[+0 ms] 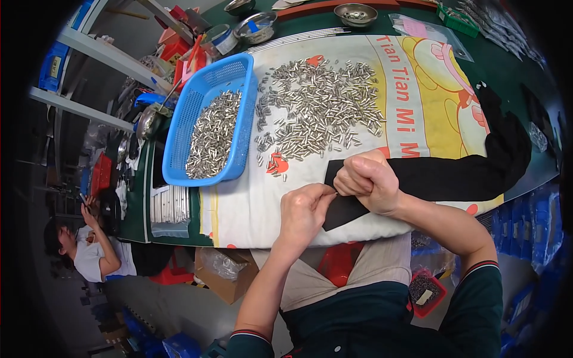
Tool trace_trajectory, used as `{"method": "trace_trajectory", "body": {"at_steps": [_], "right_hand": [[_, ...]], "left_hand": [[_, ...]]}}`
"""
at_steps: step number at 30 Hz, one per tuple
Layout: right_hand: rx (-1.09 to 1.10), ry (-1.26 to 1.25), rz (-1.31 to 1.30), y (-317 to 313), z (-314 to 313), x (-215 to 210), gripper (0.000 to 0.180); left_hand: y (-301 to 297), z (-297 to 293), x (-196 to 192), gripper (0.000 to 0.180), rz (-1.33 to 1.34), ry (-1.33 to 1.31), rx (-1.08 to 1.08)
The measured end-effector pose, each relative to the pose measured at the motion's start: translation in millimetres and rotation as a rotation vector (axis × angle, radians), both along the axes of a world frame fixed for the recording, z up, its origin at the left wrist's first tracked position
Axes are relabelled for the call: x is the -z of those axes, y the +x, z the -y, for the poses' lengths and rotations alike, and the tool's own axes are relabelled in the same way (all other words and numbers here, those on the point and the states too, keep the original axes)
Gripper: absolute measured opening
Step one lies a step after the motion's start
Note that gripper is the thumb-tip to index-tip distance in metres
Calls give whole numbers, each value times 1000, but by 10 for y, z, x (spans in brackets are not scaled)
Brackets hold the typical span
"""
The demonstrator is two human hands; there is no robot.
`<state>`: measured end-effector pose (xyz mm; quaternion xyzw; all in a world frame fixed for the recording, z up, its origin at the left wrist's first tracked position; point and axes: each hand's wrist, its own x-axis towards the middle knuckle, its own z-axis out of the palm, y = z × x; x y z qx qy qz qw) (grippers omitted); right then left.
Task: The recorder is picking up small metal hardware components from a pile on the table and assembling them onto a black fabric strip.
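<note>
My left hand (pixel 300 213) is closed in a pinch, its fingertips meeting my right hand (pixel 371 182), which is curled into a fist. Whatever is between the fingers is too small or too hidden to name. Both hands are over a black cloth (pixel 444 178) near the front edge of a printed white-and-yellow towel (pixel 253 218). Beyond them, a wide pile of small, shiny, pointed metal parts (pixel 319 107) is spread on the towel. To the left stands a blue plastic basket (pixel 171 152) holding many similar metal parts (pixel 212 137).
Metal bowls (pixel 356 15) and a clear plastic tub (pixel 222 40) stand at the back of the green table. A bag of thin rods (pixel 169 209) lies in front of the basket. At far left another person (pixel 98 253) sits. A red bin (pixel 427 292) is below the table.
</note>
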<state>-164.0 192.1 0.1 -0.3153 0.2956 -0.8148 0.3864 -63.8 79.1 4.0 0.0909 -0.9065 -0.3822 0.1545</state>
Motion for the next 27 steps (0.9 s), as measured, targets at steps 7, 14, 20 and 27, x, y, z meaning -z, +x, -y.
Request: {"method": "trace_trajectory", "body": {"at_steps": [7,14,20,27], "right_hand": [[13,19,-24,4,-9,-27,44],[1,-20,-24,-19,-17,-34,44],[26,4,-11,6,-3,-21,44],[96,-17,-57,-51,3,-88,43]], "left_hand": [[4,24,-9,3,59,26,10],[10,16,24,3,-2,17,16],[8,3,6,3,13,18,1],[60,4,21,6,26,104,-46]]}}
